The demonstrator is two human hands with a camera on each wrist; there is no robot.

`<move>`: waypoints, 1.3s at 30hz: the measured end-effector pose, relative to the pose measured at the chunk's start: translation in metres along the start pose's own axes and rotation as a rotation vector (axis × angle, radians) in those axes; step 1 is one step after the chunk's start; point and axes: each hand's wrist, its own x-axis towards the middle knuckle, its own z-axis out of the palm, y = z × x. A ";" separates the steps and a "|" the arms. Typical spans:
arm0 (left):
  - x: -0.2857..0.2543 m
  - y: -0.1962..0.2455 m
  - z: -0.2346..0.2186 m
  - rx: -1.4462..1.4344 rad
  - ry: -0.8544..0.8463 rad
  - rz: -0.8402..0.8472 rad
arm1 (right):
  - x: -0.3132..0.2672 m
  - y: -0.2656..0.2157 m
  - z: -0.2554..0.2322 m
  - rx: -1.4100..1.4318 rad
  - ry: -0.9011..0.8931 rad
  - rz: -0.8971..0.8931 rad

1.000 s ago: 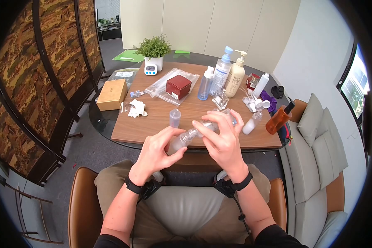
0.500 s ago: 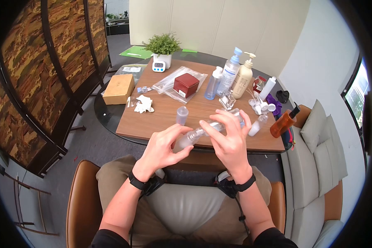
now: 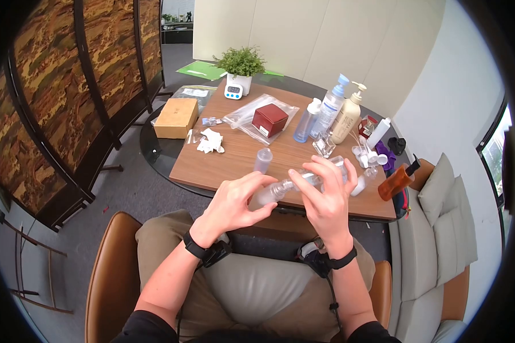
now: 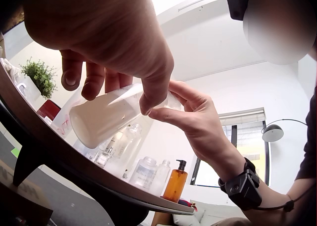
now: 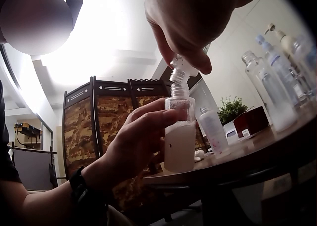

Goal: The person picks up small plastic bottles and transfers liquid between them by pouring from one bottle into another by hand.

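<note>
My left hand (image 3: 234, 203) grips a clear bottle (image 5: 180, 146) of cloudy, whitish liquid, thumb on one side and fingers on the other. In the head view that bottle leans with its neck toward the right. A second clear bottle (image 3: 339, 164) is held in my right hand (image 3: 329, 200), its threaded neck (image 5: 178, 76) right at the first bottle's mouth in the right wrist view. My right fingers cover much of this second bottle. Just beyond my left hand, a small translucent bottle (image 3: 263, 160) stands on the wooden table (image 3: 212, 166).
To the right stand an amber pump bottle (image 3: 396, 182), a cream pump bottle (image 3: 347, 117) and a blue-capped bottle (image 3: 329, 108). A dark red box (image 3: 269, 119) lies on a plastic bag. Crumpled tissue (image 3: 211, 141), a cardboard box (image 3: 177, 118) and a potted plant (image 3: 240, 62) sit farther left.
The head view has turned, so the table and its things sit farther right in it. Both hands keep nearly the same pose, the two bottles still neck to neck.
</note>
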 end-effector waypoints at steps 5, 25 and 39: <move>0.000 0.000 0.000 0.000 -0.013 -0.006 | 0.000 0.000 -0.001 -0.002 -0.004 0.002; 0.001 0.001 -0.001 0.013 -0.002 -0.001 | 0.002 0.000 -0.002 0.028 -0.010 0.019; 0.002 0.005 -0.004 -0.016 -0.005 -0.071 | 0.002 0.005 -0.002 0.130 -0.028 0.066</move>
